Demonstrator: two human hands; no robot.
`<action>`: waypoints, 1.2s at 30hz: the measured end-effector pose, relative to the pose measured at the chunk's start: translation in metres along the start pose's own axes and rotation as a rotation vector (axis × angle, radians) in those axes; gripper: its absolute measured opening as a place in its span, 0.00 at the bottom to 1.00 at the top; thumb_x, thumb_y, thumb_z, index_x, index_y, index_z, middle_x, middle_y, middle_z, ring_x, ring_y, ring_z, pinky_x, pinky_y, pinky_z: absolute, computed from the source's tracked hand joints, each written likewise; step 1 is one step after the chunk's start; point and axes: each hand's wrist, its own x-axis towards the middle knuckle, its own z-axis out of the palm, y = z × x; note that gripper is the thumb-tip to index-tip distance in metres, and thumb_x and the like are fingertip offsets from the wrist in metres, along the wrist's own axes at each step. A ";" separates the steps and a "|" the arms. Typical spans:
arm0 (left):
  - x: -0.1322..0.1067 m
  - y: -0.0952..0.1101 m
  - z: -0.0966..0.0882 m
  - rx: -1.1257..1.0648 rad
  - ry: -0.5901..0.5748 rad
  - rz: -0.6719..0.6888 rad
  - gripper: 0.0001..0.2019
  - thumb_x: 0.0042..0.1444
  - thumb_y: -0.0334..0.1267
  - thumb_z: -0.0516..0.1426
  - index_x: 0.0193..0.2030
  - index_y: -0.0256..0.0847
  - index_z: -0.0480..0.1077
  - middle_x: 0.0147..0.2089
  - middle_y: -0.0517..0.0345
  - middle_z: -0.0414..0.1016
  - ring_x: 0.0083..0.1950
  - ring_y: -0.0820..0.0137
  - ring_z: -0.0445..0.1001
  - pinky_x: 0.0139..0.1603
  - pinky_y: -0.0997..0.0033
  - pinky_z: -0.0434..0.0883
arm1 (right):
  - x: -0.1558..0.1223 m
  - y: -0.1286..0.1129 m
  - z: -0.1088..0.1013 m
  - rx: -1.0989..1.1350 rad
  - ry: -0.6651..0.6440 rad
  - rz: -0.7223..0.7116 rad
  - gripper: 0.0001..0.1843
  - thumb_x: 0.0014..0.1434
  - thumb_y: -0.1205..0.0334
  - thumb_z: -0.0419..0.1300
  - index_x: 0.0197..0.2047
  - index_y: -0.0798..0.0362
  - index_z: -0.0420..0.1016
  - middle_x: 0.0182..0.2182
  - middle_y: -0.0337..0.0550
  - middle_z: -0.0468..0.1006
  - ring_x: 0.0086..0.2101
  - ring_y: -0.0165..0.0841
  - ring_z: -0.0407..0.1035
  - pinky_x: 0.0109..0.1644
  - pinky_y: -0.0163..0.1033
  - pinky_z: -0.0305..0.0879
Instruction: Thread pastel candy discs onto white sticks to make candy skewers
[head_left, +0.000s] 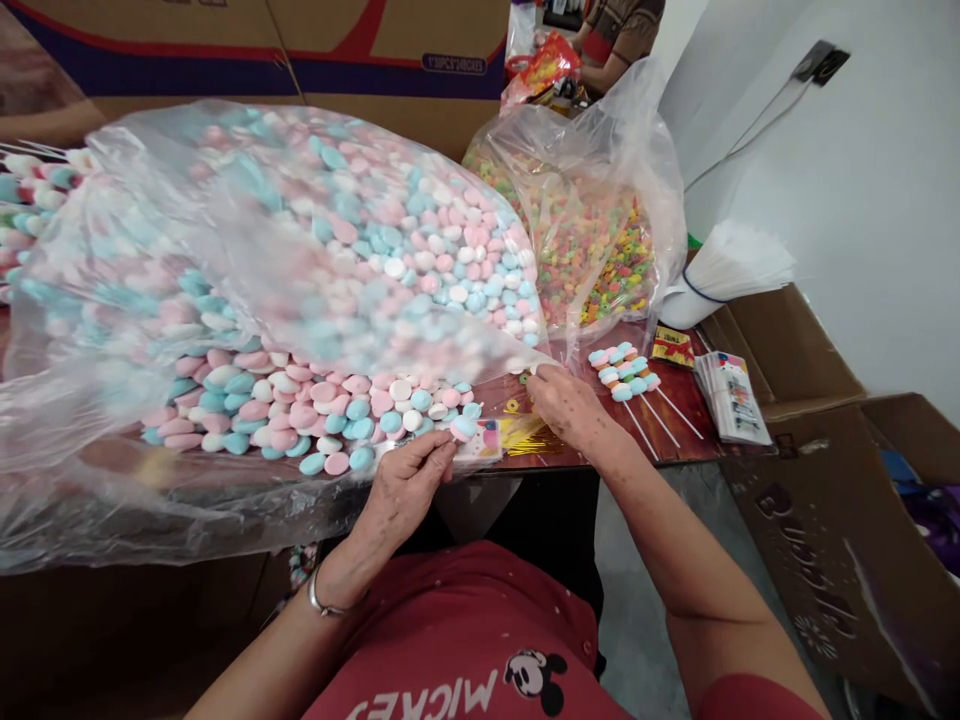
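My left hand is closed in a pinch at the table's front edge, with pink, white and blue marshmallows at its fingertips. Any stick through them is hidden by the fingers. My right hand has its fingers curled down beside small ring-shaped candies; what it pinches, if anything, is hidden. Gold twist ties lie between the hands. Left of them, loose pastel marshmallows spill from a large clear bag. Several finished-looking candy skewers with white sticks rest right of my right hand.
Behind stands a clear bag of colourful ring candies. To the right are a small yellow-red box, a stack of printed bags, a white jug of sticks and an open carton. Another person is at the back.
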 end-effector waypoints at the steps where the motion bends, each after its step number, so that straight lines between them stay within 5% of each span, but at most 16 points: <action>1: 0.001 -0.001 0.000 -0.001 0.003 -0.006 0.11 0.59 0.43 0.55 0.33 0.40 0.75 0.22 0.64 0.66 0.21 0.77 0.56 0.20 0.76 0.53 | 0.000 -0.001 -0.001 0.000 -0.009 0.019 0.16 0.67 0.71 0.47 0.50 0.58 0.74 0.47 0.56 0.76 0.50 0.41 0.68 0.47 0.38 0.64; 5: 0.006 -0.002 0.001 -0.005 0.022 -0.035 0.12 0.58 0.44 0.55 0.31 0.40 0.74 0.21 0.65 0.66 0.21 0.77 0.56 0.20 0.76 0.53 | 0.001 -0.001 0.000 0.074 0.005 0.040 0.17 0.65 0.73 0.47 0.50 0.58 0.73 0.47 0.56 0.76 0.48 0.42 0.69 0.46 0.40 0.64; 11: 0.008 -0.005 0.001 0.000 0.012 -0.050 0.13 0.59 0.45 0.55 0.30 0.39 0.74 0.21 0.64 0.66 0.21 0.77 0.56 0.19 0.76 0.52 | 0.006 0.005 0.013 0.432 0.126 -0.180 0.15 0.64 0.71 0.51 0.49 0.56 0.75 0.44 0.48 0.76 0.44 0.35 0.69 0.50 0.39 0.63; 17: 0.007 -0.007 0.000 0.004 0.002 -0.036 0.13 0.59 0.45 0.55 0.33 0.40 0.76 0.21 0.64 0.67 0.21 0.77 0.56 0.20 0.76 0.54 | 0.007 -0.009 0.013 0.218 -0.006 -0.098 0.14 0.66 0.70 0.50 0.41 0.56 0.78 0.41 0.50 0.74 0.39 0.35 0.69 0.42 0.38 0.61; 23: 0.007 -0.005 0.000 0.054 -0.002 -0.013 0.13 0.60 0.45 0.55 0.33 0.40 0.76 0.22 0.64 0.67 0.22 0.76 0.58 0.22 0.76 0.57 | -0.002 -0.018 0.027 0.152 0.144 -0.074 0.13 0.62 0.75 0.50 0.41 0.58 0.75 0.42 0.56 0.76 0.44 0.40 0.70 0.47 0.41 0.63; 26: 0.007 0.000 0.002 0.108 -0.015 0.057 0.13 0.60 0.43 0.54 0.32 0.39 0.75 0.21 0.64 0.66 0.23 0.75 0.61 0.25 0.76 0.59 | -0.001 -0.019 0.038 0.460 0.293 0.033 0.09 0.59 0.72 0.53 0.38 0.57 0.74 0.39 0.52 0.78 0.42 0.39 0.72 0.47 0.43 0.67; 29: 0.007 0.006 0.005 0.199 -0.022 0.151 0.12 0.59 0.40 0.53 0.32 0.39 0.76 0.22 0.63 0.68 0.24 0.74 0.64 0.27 0.77 0.61 | 0.000 -0.021 0.045 1.109 0.445 0.142 0.09 0.57 0.63 0.56 0.41 0.54 0.74 0.33 0.42 0.78 0.34 0.34 0.74 0.40 0.41 0.71; 32: 0.007 0.009 0.010 0.276 -0.008 0.190 0.12 0.58 0.39 0.53 0.33 0.39 0.77 0.22 0.62 0.70 0.24 0.74 0.65 0.27 0.77 0.62 | -0.002 -0.027 0.046 1.644 0.437 0.208 0.14 0.53 0.56 0.63 0.43 0.52 0.76 0.29 0.37 0.79 0.30 0.32 0.76 0.36 0.40 0.74; 36: 0.009 0.008 0.013 0.309 0.012 0.172 0.12 0.58 0.39 0.53 0.34 0.40 0.78 0.22 0.61 0.71 0.23 0.73 0.65 0.26 0.77 0.61 | -0.005 -0.039 0.048 1.835 0.469 0.230 0.15 0.47 0.55 0.70 0.38 0.51 0.79 0.29 0.37 0.81 0.31 0.33 0.78 0.40 0.42 0.77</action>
